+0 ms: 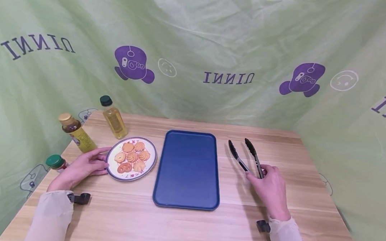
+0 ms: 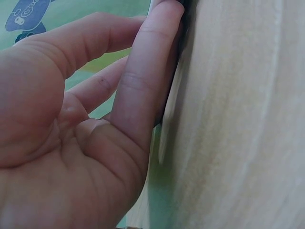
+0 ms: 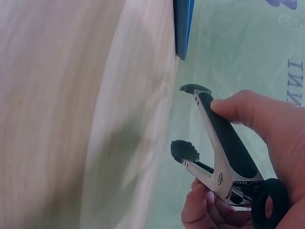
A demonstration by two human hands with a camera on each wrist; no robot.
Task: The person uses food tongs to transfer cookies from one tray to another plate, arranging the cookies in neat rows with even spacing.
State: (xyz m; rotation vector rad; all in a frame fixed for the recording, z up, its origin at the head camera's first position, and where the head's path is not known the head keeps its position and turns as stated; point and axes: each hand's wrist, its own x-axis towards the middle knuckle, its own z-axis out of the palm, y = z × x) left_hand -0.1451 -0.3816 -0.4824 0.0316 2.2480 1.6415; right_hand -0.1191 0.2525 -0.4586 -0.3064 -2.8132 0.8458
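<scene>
My left hand [image 1: 84,166] holds the left rim of a white, blue-edged plate [image 1: 150,167], thumb and fingers at its edge. On the plate lie several cookies [image 1: 132,157]. In the left wrist view the fingers [image 2: 136,81] are close to the tabletop, and most of the plate is hidden. To the right, my right hand [image 1: 271,187] grips metal tongs [image 3: 231,143] with black grips and black tips, held above the table. The arms of the tongs are spread, with nothing between their tips. A blue rectangular tray [image 1: 187,170] lies between the two hands.
Behind the left hand stand a yellow-labelled bottle [image 1: 82,139] and a green-capped bottle of yellow liquid [image 1: 115,122]. A green-lidded jar [image 1: 56,162] is beside the left wrist. Green printed cloth [image 1: 196,38] surrounds the wooden table [image 1: 188,228] at the back and sides.
</scene>
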